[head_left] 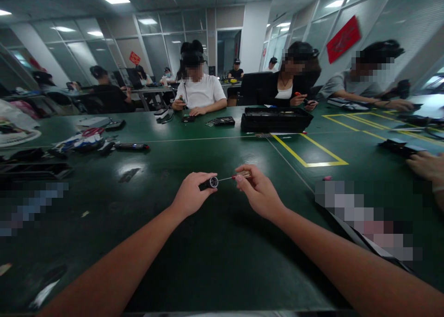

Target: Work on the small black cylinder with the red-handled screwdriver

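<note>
Left hand (192, 193): at the middle of the frame, thumb and fingers curled partway in around a short black cylinder with a silvery-rimmed round end (212, 183), gripping it from the left.
Black cylinder: just above the frame's centre line of forearms, held over the counter, its rimmed end facing the viewer and the right.
Right hand (259, 191): right of centre, fingers and thumb pinched closed on a slim screwdriver with a red-and-amber handle and thin metal shaft (234, 177).
Screwdriver: lies nearly level, shaft pointing left at the cylinder's end; whether the tip touches it cannot be told.
Counter: dark green, glossy (215, 261), filling the lower frame.
Upper right of centre: a long black open-topped box (276, 121), with a yellow tape outline (322, 163) to its lower right.
Left of centre: a dark pen-shaped tool (132, 146).
Top centre: a person in a white T-shirt (204, 93) across the counter.
</note>
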`<state>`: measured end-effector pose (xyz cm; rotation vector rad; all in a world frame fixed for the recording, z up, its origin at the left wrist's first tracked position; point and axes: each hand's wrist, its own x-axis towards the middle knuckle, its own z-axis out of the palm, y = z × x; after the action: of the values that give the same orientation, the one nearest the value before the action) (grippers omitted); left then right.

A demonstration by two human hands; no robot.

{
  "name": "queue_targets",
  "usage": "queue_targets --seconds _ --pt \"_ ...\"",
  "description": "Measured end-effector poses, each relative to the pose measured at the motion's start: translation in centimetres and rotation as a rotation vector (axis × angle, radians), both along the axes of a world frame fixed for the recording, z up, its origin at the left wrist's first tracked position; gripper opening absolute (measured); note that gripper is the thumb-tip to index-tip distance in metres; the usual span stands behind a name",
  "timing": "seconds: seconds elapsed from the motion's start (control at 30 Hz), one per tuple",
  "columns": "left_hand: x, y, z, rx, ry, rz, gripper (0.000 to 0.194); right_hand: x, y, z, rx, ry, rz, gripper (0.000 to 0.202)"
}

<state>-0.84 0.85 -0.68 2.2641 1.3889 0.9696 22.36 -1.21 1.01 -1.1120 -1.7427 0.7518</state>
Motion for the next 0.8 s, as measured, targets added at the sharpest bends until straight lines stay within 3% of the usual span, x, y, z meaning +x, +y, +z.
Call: queue_targets --seconds 0.23,0.6,0.8 --pt "0.13 -0.04 0.21 -0.001 -0.003 -0.006 0.041 -0.25 -0.16 0.61 0.046 -0.075 -0.068 0.025" --pt "0.07 -0.04 0.09 0.005 0.002 -0.002 0.042 -0.07 -0.23 0.08 0.048 -0.033 -0.025 0.027" --pt "0.24 -0.11 0.34 -0.002 0.013 -0.010 0.041 -0.14 -0.23 0.24 0.066 -0.076 -0.070 0.029"
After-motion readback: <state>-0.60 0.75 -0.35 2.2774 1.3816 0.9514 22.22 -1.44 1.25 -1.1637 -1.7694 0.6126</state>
